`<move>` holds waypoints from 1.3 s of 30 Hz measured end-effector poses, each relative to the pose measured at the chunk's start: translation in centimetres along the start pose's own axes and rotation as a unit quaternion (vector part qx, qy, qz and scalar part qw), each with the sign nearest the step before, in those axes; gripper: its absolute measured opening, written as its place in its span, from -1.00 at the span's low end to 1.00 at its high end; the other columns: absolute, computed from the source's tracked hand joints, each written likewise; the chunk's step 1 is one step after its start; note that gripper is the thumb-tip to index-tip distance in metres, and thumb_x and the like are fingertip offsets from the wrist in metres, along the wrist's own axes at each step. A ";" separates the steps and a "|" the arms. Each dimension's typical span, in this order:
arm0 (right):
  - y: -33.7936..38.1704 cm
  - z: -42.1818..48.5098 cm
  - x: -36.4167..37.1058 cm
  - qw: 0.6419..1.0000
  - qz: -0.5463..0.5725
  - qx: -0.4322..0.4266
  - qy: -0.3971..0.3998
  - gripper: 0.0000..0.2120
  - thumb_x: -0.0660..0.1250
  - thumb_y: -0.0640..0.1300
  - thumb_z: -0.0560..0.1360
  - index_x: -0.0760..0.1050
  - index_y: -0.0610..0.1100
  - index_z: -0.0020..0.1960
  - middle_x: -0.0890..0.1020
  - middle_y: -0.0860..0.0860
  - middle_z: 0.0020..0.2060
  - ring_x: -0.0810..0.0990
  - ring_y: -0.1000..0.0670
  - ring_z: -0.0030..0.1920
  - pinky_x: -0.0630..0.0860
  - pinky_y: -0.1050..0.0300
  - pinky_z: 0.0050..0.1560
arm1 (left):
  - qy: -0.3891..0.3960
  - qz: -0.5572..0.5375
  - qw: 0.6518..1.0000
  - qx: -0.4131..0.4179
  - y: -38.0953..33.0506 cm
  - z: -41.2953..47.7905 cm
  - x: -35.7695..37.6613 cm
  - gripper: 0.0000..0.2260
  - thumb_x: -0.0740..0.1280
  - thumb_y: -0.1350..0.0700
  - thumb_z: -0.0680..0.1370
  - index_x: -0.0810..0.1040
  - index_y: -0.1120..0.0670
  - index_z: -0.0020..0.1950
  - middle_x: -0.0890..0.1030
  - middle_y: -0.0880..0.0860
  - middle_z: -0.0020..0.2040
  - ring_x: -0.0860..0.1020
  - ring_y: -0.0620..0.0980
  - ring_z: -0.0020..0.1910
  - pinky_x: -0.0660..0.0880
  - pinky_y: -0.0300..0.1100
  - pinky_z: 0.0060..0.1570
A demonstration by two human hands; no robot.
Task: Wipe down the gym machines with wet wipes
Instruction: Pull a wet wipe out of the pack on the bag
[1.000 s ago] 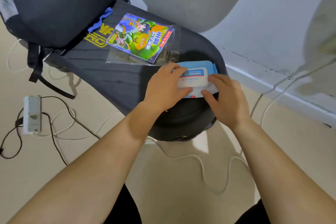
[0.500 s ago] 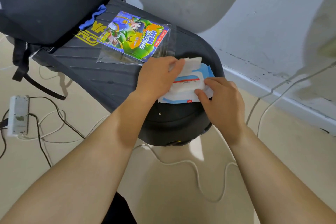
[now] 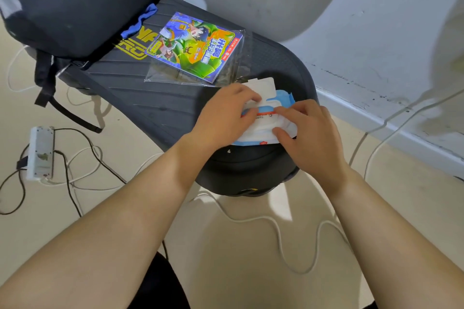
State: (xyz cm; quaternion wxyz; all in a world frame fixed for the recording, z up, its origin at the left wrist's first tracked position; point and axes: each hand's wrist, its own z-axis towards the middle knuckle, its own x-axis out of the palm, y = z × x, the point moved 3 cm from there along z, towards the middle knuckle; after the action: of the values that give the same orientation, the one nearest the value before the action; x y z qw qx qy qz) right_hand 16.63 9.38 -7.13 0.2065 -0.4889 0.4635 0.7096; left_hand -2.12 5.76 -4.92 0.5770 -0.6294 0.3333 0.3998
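Observation:
A blue and white pack of wet wipes [image 3: 263, 130] lies on the near end of a dark padded gym bench [image 3: 140, 93]. Its white flap [image 3: 263, 85] is peeled up and back. My left hand [image 3: 226, 118] pinches the flap at the pack's left side. My right hand [image 3: 311, 138] grips the pack's right edge, thumb below and fingers on top near the opening. Both hands hide much of the pack.
A colourful comic in a clear sleeve [image 3: 195, 47] lies on the bench behind the pack. A black backpack [image 3: 75, 2] sits at the bench's far left. A white power strip [image 3: 40, 153] and several cables [image 3: 276, 228] lie on the beige floor. A white wall [image 3: 376, 45] is right.
The pack's flap, flat a second ago, has been peeled up and back by my left hand. My right hand has shifted onto the pack's right edge.

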 end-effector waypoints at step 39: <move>-1.5 -0.2 -0.3 0.992 0.122 0.027 0.021 -0.61 0.48 -0.02 0.47 0.55 0.03 0.27 0.53 0.09 0.20 0.51 0.01 0.14 0.55 0.06 0.16 | 0.042 -0.012 0.999 -0.013 -1.9 0.5 1.0 -0.85 0.37 0.01 0.60 0.68 -0.21 0.09 0.44 -0.07 0.28 0.33 0.02 0.31 0.39 0.11 0.30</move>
State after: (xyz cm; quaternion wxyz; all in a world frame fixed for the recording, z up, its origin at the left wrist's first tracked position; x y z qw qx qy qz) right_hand 18.00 10.03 -7.54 0.1221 -0.4378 0.5424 0.7066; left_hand -0.02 6.48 -4.93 0.5587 -0.6572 0.3446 0.3703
